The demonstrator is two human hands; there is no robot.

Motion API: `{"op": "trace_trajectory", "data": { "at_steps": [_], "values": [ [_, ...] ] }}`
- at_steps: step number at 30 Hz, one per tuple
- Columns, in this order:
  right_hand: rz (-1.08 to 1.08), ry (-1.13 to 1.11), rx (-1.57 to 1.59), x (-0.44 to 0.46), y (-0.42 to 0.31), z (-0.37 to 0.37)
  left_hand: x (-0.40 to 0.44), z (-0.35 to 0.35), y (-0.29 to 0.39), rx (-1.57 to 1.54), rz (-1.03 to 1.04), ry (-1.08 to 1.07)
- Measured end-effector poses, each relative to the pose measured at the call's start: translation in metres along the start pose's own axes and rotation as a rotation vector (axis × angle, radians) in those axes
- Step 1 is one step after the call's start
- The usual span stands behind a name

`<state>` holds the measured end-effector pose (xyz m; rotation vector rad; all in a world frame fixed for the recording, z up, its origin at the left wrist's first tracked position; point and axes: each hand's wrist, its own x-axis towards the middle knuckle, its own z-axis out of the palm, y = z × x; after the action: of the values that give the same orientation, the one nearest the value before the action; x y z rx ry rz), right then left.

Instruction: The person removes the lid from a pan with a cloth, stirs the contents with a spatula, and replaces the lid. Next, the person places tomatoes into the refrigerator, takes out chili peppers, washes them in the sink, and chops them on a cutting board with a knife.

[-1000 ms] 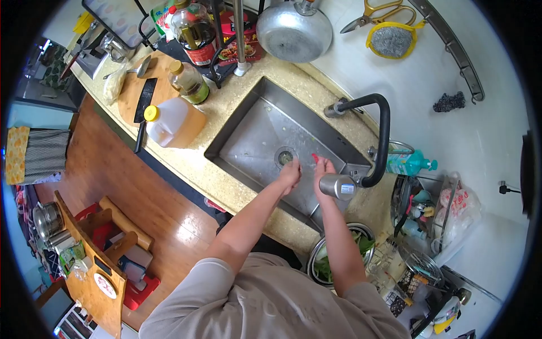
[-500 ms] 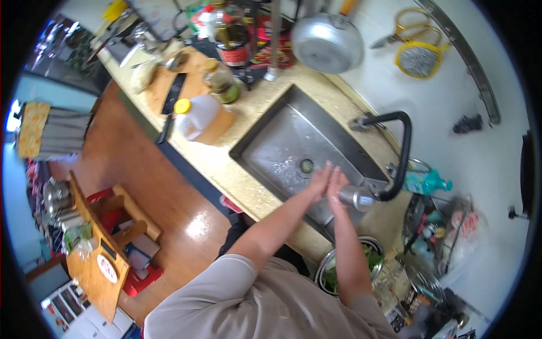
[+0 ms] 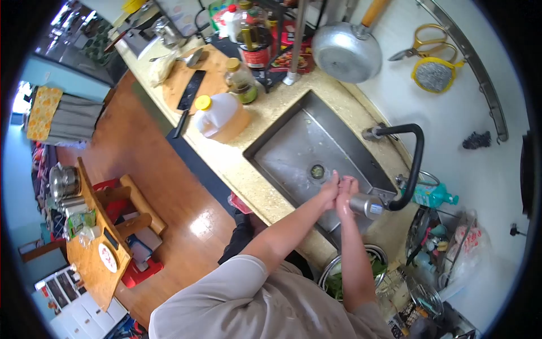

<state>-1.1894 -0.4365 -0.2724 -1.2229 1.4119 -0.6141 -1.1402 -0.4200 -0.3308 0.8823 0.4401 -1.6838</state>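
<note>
Over the sink [image 3: 288, 135], the metal tap head [image 3: 367, 207] sits just beside the right hand [image 3: 345, 195], on its outer side, and whether the two touch cannot be told. The left hand [image 3: 329, 191] meets the right one from the other side, fingers of both pointing toward the far end of the basin; the left fingers look fairly straight, the right ones slightly bent. Whether either hand is closed on something cannot be seen, since the spot where they meet is hidden. Near their fingertips is the round drain [image 3: 317, 171]. The tap head blocks part of the basin behind it, and its black spout [image 3: 419, 158] bends round to the right. Nearer the body, the right forearm crosses above a metal bowl [image 3: 326, 270] of leafy greens [image 3: 334, 285], covering some of them. Beside the sink's left edge stands a yellow-capped jug [image 3: 220, 116], with a glass jar [image 3: 241, 82] near it and a black knife [image 3: 191, 90] on a round board [image 3: 212, 72]. A turquoise bottle [image 3: 433, 195] lies beyond the spout.
</note>
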Motion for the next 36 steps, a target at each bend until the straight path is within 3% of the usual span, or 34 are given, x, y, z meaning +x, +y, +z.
{"op": "trace_trajectory", "data": {
  "at_steps": [2, 6, 8, 10, 12, 14, 16, 17, 19, 20, 22, 24, 26, 28, 29, 31, 34, 36],
  "values": [
    [-0.288, 0.052, -0.306, -0.002, -0.002, -0.001, -0.024, 0.011, 0.007, -0.028, 0.045, -0.131],
    [-0.136, 0.000, -0.591, 0.000, -0.011, -0.014, -0.034, 0.016, 0.010, -0.024, -0.070, -0.197],
    [-0.570, 0.067, -0.745, -0.001, -0.014, -0.018, -0.054, 0.031, 0.020, -0.014, -0.055, -0.161],
    [-0.552, 0.089, -0.718, -0.004, -0.025, -0.019, -0.033, 0.020, 0.013, -0.040, -0.095, -0.196],
    [-0.717, 0.159, -1.135, -0.009, -0.048, -0.024, -0.027, 0.015, 0.010, -0.007, 0.043, -0.270],
    [-0.675, 0.090, -1.155, 0.006, -0.030, -0.031, -0.027, 0.017, 0.010, -0.019, 0.044, -0.268],
    [-0.425, -0.107, -0.730, 0.023, -0.008, -0.032, -0.029, 0.023, 0.013, -0.030, -0.007, -0.176],
    [-0.426, -0.103, -0.732, 0.033, 0.003, -0.034, -0.021, 0.016, 0.013, -0.029, -0.009, -0.180],
    [0.252, -0.301, 0.004, 0.051, 0.016, -0.040, -0.001, -0.001, 0.014, 0.200, 0.041, -0.305],
    [0.251, -0.300, 0.003, 0.059, 0.016, -0.046, 0.000, -0.001, 0.014, 0.200, 0.041, -0.307],
    [-0.173, -0.179, -0.072, 0.076, -0.001, -0.056, -0.024, 0.018, 0.027, 0.243, -0.031, -0.140],
    [-0.336, -0.098, -0.591, 0.095, -0.048, -0.079, -0.008, 0.016, 0.016, 0.248, -0.015, -0.132],
    [-0.678, 0.139, -0.821, 0.138, -0.049, -0.094, -0.002, 0.022, 0.008, 0.251, 0.010, -0.112],
    [-0.998, 0.254, -0.821, 0.156, -0.082, -0.092, -0.015, 0.041, 0.009, 0.336, 0.083, -0.030],
    [-0.996, 0.246, -0.815, 0.161, -0.095, -0.089, -0.024, 0.049, 0.010, 0.334, 0.086, -0.021],
    [-0.798, 0.110, -0.894, 0.171, -0.113, -0.085, -0.041, 0.058, 0.012, 0.391, 0.136, -0.038],
    [-0.626, 0.042, -0.878, 0.195, -0.105, -0.084, -0.028, 0.028, 0.012, 0.540, 0.132, -0.111],
    [-0.625, 0.078, -0.820, 0.197, -0.101, -0.082, -0.047, 0.020, 0.032, 0.667, 0.126, -0.025]
  ]
}}
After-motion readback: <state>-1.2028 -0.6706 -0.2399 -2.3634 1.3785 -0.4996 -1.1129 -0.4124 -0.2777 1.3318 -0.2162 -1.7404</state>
